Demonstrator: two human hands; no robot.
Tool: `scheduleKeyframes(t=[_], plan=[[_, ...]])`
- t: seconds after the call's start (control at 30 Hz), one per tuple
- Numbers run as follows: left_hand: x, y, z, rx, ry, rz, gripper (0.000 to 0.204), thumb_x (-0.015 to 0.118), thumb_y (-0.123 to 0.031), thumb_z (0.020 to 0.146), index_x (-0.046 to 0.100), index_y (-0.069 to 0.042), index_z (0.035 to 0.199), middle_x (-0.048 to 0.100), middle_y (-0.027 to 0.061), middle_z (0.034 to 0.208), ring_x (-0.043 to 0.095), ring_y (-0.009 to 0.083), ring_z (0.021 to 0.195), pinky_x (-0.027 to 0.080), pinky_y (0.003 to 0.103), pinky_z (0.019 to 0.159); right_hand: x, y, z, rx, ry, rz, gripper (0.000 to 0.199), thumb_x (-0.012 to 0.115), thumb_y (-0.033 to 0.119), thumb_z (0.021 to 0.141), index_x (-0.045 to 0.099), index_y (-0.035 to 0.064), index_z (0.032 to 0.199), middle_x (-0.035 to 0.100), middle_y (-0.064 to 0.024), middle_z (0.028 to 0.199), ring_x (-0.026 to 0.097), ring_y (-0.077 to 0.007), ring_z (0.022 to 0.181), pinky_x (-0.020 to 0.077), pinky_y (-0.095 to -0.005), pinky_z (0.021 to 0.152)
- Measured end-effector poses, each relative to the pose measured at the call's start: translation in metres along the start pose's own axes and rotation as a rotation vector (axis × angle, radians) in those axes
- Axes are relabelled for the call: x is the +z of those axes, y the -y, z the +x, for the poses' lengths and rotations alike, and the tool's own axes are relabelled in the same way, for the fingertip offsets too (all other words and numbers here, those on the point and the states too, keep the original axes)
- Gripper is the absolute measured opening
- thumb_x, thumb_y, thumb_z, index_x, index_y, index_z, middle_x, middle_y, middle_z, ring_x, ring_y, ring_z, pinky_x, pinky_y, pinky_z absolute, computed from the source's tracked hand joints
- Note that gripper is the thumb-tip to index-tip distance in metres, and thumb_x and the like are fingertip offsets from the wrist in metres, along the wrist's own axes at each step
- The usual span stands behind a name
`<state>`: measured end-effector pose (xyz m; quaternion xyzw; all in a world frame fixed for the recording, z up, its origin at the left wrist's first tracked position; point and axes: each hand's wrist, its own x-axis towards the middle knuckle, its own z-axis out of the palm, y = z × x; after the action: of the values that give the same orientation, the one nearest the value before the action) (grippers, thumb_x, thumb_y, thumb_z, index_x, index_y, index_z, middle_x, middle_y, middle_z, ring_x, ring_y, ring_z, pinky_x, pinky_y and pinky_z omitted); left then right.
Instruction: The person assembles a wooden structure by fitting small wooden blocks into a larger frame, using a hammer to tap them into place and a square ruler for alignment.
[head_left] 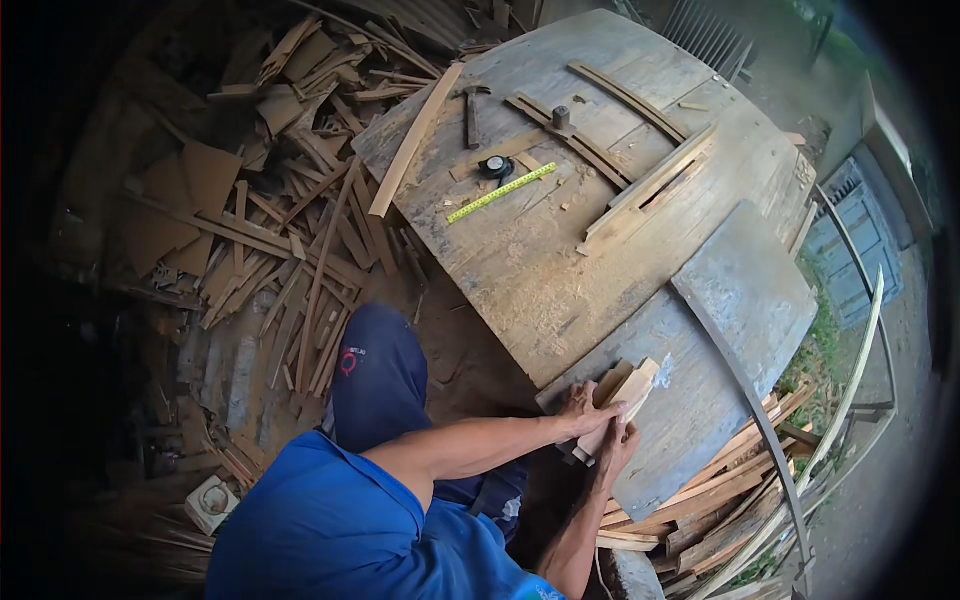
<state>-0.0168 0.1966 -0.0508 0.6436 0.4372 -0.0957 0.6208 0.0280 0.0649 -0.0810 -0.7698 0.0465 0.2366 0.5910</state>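
Note:
Short wooden pieces (634, 388) sit together at the near edge of a grey board (700, 400). My left hand (585, 414) is closed around their near left side, fingers pressed on the wood. Close beside it, my right hand (620, 445) grips the same pieces from the right, its fingertips near those of the left. The two hands partly hide the lower end of the wood, so I cannot tell exactly how many pieces are there.
On the worn tabletop (540, 290) lie a hammer (472, 118), a tape measure (497, 168) with its yellow blade out, and a wooden frame piece (650, 190). Scrap wood (310, 270) is heaped at left. A long curved strip (740, 370) crosses the grey board; planks (720, 490) lie below.

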Motion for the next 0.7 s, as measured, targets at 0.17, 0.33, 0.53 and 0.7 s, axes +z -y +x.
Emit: scheduleKeyframes(t=[0.17, 0.33, 0.53, 0.7], plan=[[-0.048, 0.087, -0.081, -0.155, -0.06, -0.062, 0.117, 0.068, -0.08, 0.072, 0.034, 0.002, 0.147, 0.045, 0.0295, 0.139, 0.041, 0.0416, 0.135, 0.038, 0.048, 0.11, 0.033, -0.01, -0.094, 0.196, 0.26, 0.335, 0.057, 0.061, 0.044, 0.097, 0.045, 0.0015, 0.131, 0.054, -0.018, 0.119, 0.057, -0.027, 0.11, 0.0502, -0.0402, 0.094], [-0.067, 0.132, -0.15, 0.107, -0.027, -0.163, 0.115, 0.074, -0.078, 0.067, 0.035, -0.001, 0.143, 0.047, 0.0282, 0.134, 0.046, 0.0393, 0.129, 0.04, 0.048, 0.106, 0.006, -0.05, -0.154, 0.352, 0.784, 0.47, 0.071, 0.049, 0.052, 0.099, 0.035, 0.0021, 0.147, 0.048, -0.0215, 0.136, 0.052, -0.0317, 0.124, 0.0444, -0.0435, 0.104], [-0.106, 0.276, -0.316, 0.364, -0.259, -0.395, 0.112, 0.081, -0.06, 0.074, 0.024, -0.002, 0.152, 0.049, 0.0236, 0.138, 0.048, 0.0359, 0.13, 0.043, 0.045, 0.106, 0.083, -0.066, -0.293, 0.02, 1.206, 0.119, 0.051, 0.06, 0.029, 0.095, 0.043, 0.0038, 0.136, 0.056, -0.0158, 0.123, 0.061, -0.0245, 0.107, 0.0527, -0.0378, 0.09], [-0.143, 0.408, -0.527, 0.437, -0.559, -0.975, 0.11, 0.083, -0.054, 0.075, 0.025, -0.003, 0.152, 0.049, 0.0209, 0.14, 0.047, 0.0338, 0.131, 0.041, 0.045, 0.108, 0.145, -0.1, -0.474, -0.134, 1.585, -0.239, 0.059, 0.076, 0.028, 0.08, 0.054, 0.0012, 0.127, 0.063, -0.0106, 0.115, 0.062, -0.0224, 0.105, 0.0524, -0.038, 0.086]])
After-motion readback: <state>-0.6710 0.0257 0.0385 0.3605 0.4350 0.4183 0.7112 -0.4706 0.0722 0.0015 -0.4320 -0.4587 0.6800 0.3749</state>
